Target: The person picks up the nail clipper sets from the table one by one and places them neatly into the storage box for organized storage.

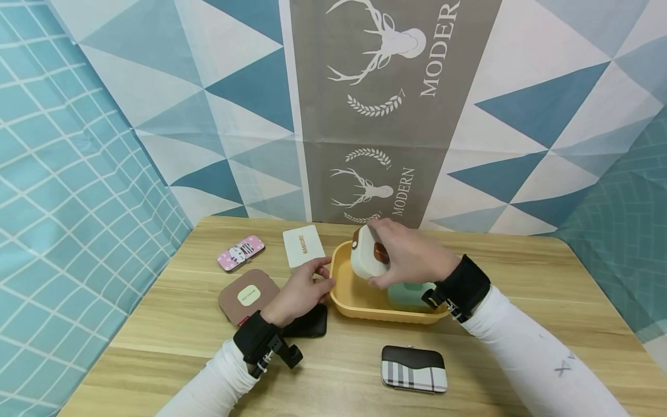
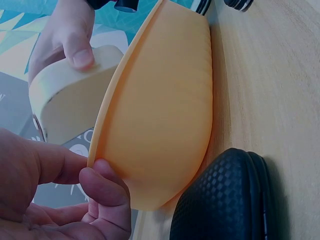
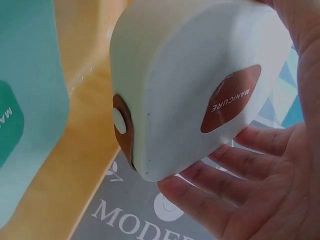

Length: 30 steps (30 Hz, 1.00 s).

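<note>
My right hand (image 1: 411, 252) grips a cream manicure case (image 3: 180, 90) with a brown label and snap tab, tilted over the left part of a yellow-orange tray (image 1: 359, 313). In the right wrist view the fingers lie along one edge of the case. Thumb and fingers of my left hand (image 1: 304, 289) pinch the tray's left rim, plain in the left wrist view. Inside the tray's right part lies a mint green manicure case (image 1: 409, 294), partly hidden by my right hand and wrist. A black textured case (image 2: 220, 200) sits on the table beside the tray, partly under my left wrist.
Left of the tray lie a brown case (image 1: 250, 295), a pink cartoon case (image 1: 241, 253) and a white manicure case (image 1: 304, 246). A black and plaid case (image 1: 414, 369) rests in front of the tray. A patterned cloth wall (image 1: 250, 116) rises behind the wooden table (image 1: 172, 341).
</note>
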Tool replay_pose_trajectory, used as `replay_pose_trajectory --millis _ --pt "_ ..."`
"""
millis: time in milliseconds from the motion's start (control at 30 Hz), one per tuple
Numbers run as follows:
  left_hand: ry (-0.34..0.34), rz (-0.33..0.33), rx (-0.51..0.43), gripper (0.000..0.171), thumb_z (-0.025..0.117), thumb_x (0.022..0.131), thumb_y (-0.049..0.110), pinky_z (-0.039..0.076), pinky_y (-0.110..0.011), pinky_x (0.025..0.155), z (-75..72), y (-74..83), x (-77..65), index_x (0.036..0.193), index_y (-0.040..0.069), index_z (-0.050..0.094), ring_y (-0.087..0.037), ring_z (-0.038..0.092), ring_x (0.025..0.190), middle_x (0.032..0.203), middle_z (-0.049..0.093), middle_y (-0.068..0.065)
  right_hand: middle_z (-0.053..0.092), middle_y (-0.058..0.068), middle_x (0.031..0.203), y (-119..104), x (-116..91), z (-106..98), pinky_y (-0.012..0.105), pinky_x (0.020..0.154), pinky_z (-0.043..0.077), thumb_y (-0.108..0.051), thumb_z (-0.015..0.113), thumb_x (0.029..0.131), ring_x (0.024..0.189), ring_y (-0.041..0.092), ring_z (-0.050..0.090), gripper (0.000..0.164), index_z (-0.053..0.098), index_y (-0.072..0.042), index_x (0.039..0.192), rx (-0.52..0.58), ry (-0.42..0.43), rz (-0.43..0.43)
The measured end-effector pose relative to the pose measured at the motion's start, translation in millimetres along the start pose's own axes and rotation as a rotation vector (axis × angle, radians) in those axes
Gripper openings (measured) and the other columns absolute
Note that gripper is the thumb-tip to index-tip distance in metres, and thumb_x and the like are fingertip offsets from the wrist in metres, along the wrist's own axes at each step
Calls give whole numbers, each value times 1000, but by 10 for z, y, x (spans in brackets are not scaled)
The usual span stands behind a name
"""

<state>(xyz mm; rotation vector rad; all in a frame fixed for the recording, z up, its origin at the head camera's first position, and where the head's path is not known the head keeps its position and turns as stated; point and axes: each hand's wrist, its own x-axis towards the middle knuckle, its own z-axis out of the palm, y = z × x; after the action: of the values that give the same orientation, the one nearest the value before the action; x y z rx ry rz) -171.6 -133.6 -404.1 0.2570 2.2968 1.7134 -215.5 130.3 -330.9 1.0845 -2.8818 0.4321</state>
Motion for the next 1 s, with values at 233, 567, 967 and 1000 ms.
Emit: replay_pose_trajectory --millis 233,567,967,1000 --pt "8 -5 7 52 60 105 2 52 -30 69 -10 -10 5 154 -3 45 -19 59 74 112 54 -15 54 15 142 -49 74 62 37 98 52 -57 89 72 116 23 56 115 38 4 155 -10 -38 -25" --pt "1 7 8 52 60 105 2 51 -30 68 -7 -12 -1 154 -3 44 -18 58 73 112 54 -14 55 10 129 -75 158 162 32 91 52 -53 92 68 107 21 55 111 42 3 150 -2 -61 -48" --pt "0 7 7 53 61 105 3 51 -30 68 -9 -20 5 155 -3 44 -18 58 74 111 54 -14 55 12 133 -136 231 221 33 89 53 -55 90 70 108 21 56 108 43 2 149 -46 -133 -25" --pt "-2 7 7 53 61 105 3 51 -30 68 -9 -20 5 155 -2 44 -18 58 74 111 54 -14 55 12 133 -138 236 224 32 89 53 -55 90 70 107 21 56 108 43 2 149 -49 -139 -23"
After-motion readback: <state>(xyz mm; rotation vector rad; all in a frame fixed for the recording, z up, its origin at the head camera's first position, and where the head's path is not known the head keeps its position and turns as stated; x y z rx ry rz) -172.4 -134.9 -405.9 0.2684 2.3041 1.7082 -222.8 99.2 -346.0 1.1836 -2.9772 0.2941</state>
